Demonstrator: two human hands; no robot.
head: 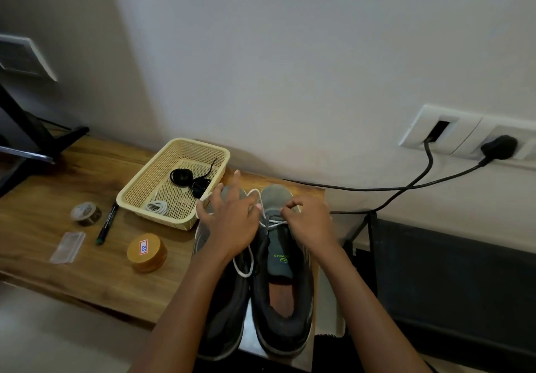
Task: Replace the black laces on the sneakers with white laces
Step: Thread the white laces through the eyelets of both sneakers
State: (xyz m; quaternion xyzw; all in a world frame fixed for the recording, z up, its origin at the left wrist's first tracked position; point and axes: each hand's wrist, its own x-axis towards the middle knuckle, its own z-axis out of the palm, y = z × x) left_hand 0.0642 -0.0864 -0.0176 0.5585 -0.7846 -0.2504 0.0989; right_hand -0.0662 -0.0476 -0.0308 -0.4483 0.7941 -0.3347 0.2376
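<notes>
Presently, white lace (pixel 243 268) looks limp, light, snag-prone: best pinched near its stiff tip. Right grip (pixel 308 225) pinches it over the sneaker (pixel 290 336). Left grip (pixel 232 223) is spread across the slack; cannot tell its hold.

The setting was a domestic room. A wooden bench (pixel 87 187) stood against a plain painted wall (pixel 290 67) fitted with a socket plate (pixel 464 134) carrying a black plug (pixel 499 146). Household items lay on the bench: a plastic basket (pixel 162 219), a tape roll (pixel 86 213) and a marker (pixel 106 224).
</notes>
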